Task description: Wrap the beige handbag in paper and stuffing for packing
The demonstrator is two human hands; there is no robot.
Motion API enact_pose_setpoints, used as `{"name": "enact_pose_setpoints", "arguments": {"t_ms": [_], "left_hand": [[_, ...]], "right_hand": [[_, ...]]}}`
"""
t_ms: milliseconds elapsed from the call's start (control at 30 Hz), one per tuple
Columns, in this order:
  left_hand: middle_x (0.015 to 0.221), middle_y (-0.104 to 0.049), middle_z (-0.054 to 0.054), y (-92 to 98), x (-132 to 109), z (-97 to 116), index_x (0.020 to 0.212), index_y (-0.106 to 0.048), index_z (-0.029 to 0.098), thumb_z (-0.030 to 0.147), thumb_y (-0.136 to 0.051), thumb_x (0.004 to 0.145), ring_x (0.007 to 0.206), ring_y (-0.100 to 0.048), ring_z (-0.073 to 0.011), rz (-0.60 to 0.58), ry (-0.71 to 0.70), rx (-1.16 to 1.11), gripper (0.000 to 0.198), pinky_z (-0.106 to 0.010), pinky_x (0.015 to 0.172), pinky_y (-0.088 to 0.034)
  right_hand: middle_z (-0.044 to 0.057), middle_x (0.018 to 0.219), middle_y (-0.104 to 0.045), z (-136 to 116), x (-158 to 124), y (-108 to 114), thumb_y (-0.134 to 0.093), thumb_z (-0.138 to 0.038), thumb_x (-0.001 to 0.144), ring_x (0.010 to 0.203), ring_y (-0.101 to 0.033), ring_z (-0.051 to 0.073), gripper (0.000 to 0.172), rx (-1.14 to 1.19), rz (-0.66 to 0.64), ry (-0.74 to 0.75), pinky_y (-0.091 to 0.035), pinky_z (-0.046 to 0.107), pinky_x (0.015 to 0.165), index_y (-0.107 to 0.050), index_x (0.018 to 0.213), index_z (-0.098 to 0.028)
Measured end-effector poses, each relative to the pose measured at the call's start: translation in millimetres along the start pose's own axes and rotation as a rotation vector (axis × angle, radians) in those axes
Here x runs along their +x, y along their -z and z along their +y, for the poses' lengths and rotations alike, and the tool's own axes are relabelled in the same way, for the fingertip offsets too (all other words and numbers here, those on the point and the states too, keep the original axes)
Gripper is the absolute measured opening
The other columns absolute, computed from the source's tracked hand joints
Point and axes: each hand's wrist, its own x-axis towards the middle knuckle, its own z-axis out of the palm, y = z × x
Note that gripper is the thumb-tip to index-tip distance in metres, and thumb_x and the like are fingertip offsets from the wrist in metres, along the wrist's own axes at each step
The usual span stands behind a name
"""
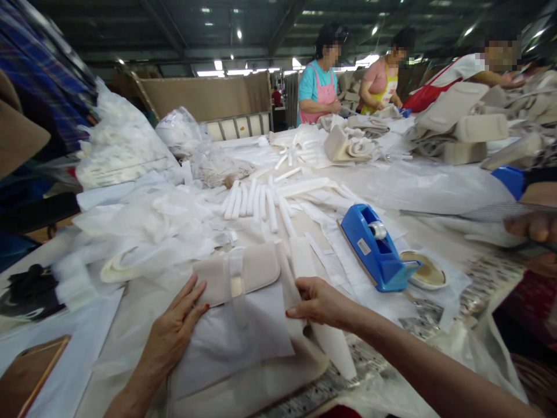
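A beige bag (256, 386) lies in front of me with its flap at the top, and a white paper sheet (256, 334) covers part of its front. A pale strip (236, 278) runs down over the flap. My left hand (174, 325) rests along the bag's left side, fingers stretched out and touching the flap's corner. On the right edge, my right hand (315, 302) pinches the bag between thumb and fingers. Just right of that hand stands a blue tape dispenser (369, 249) with a roll of tape beside it (424, 270).
White padded rolls (252, 200) lie beyond the bag. Crumpled white wrapping (161, 223) and a stuffed plastic bag (124, 139) fill the left. A phone (32, 371) lies front left. Several people stand across the table by stacked beige bags (456, 122); another person's hand (531, 226) is at right.
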Motion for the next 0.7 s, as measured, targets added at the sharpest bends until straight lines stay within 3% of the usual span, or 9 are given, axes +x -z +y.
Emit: {"name": "enact_pose_setpoints", "arguments": {"t_ms": [100,267,533,700], "left_hand": [[0.136,-0.045,-0.007,0.4,0.2,1.9,0.118,-0.06,0.014,0.064,-0.043,0.076,0.123,-0.044,-0.0268,0.006,0.004,0.01,0.067,-0.039,0.107,-0.028],[0.136,-0.044,-0.007,0.8,-1.1,-1.3,0.115,-0.062,0.014,0.059,-0.046,0.075,0.123,-0.044,-0.0267,0.009,0.005,0.016,0.062,-0.039,0.106,-0.028],[0.135,-0.046,-0.006,2.6,-1.5,-1.2,0.115,-0.062,0.017,0.06,-0.047,0.076,0.122,-0.045,-0.0264,0.016,-0.026,0.056,0.06,-0.039,0.106,-0.029],[0.134,-0.047,-0.007,4.1,-1.5,3.5,0.113,-0.063,0.015,0.062,-0.046,0.075,0.121,-0.046,-0.0263,0.025,-0.01,0.067,0.062,-0.038,0.104,-0.031]], "right_hand": [[-0.007,0.053,-0.051,4.3,2.0,11.2,-0.069,-0.03,0.054,0.04,-0.037,0.006,0.026,0.083,-0.181,-0.025,-0.027,0.02,0.039,-0.051,0.068,-0.018],[-0.002,0.065,-0.063,14.4,4.1,19.2,-0.082,-0.028,0.044,0.052,-0.055,0.009,0.045,0.133,-0.379,-0.074,-0.041,0.016,0.041,-0.058,0.079,-0.014],[-0.004,0.065,-0.064,20.8,2.7,14.1,-0.081,-0.025,0.048,0.046,-0.055,0.009,0.039,0.204,-0.41,-0.066,-0.043,0.016,0.038,-0.055,0.076,-0.016],[-0.002,0.064,-0.063,28.0,6.2,3.2,-0.081,-0.024,0.042,0.052,-0.055,0.011,0.042,0.216,-0.275,-0.079,-0.04,0.017,0.039,-0.059,0.076,-0.014]]}}
